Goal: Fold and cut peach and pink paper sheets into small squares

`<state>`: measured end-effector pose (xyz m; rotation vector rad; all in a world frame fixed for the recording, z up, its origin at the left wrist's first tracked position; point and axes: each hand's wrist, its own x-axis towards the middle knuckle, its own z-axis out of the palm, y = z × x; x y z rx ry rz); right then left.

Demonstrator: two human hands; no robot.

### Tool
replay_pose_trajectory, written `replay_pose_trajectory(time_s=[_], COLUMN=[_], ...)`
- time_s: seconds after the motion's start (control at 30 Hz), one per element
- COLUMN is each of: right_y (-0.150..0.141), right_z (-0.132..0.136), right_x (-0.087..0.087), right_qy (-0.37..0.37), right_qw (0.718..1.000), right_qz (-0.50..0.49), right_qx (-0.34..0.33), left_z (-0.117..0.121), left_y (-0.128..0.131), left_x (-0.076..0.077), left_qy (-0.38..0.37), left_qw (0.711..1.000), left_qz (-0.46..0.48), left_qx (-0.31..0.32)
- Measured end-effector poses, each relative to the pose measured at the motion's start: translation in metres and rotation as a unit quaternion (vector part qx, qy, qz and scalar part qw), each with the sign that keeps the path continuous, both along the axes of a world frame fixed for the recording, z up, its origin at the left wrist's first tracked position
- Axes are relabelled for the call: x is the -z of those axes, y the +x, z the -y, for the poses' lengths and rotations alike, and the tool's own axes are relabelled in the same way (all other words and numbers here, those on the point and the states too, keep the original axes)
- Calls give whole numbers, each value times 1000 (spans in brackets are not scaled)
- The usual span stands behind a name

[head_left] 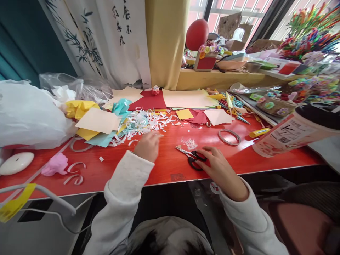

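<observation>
- In the head view, the scissors (187, 153) lay on the red table (164, 161) near its front edge, between the two hands but much closer to the right.
- Their long axis ran aslant: the blades pointed away from the person and toward the left, while the black handle loops sat nearer the edge, toward the right.
- The right hand (221, 171) was thus the nearer one, coming in from the handle side. Its fingers were spread and loosely bent, with the fingertips at the loops, seemingly touching them; no closed grip showed.
- The left hand (148, 147) was apart from the scissors, off to the left of the blade tips and a little farther from the table's front edge. Its fingers reached forward and inward beside the curled paper strips (140, 124). Whether they pinched anything could not be told, since the back of the hand hid part of them.
- Small white scraps (191, 143) lay just beyond the blades, on the far side from the person.
- A grey ring (230, 143) lay flat beyond the right hand, slightly to its right, and the large cup (287, 134) leaned at a tilt farther right.
</observation>
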<state>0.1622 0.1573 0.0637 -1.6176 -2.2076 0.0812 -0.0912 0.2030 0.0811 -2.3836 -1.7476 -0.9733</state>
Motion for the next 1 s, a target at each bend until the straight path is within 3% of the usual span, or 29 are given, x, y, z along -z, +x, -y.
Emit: replay_pose_trajectory(time_s=[0.07, 0.17, 0.43, 0.57, 0.7, 0.83, 0.93, 1.0], right_y=[1, 2, -6, -12, -14, -8, 6, 18], right_z=[2, 6, 25, 31, 35, 40, 45, 46], right_x=[-4, -11, -15, -21, -24, -20, -14, -10], right_qy=[-3, -58, -65, -66, -52, -60, -100, -153], right_qw=[1000, 997, 996, 995, 992, 991, 995, 978], right_qz=[14, 21, 36, 71, 114, 120, 15, -137], right_qx=[-8, -48, -39, -14, -19, -23, -21, -28], left_z=[11, 22, 23, 24, 15, -5, -16, -21], left_y=[25, 45, 59, 57, 33, -11, -47, -65], left_x=[10, 14, 7, 8, 2, -12, -21, -26], left_qy=[-46, -85, -151, -162, -150, -116, -93, -73], left_qw=[997, 992, 984, 985, 984, 981, 978, 978], left_qz=[-24, -41, -70, -57, -40, -53, -63, -64], left_qx=[59, 78, 71, 10, -82, -147, -174, -185])
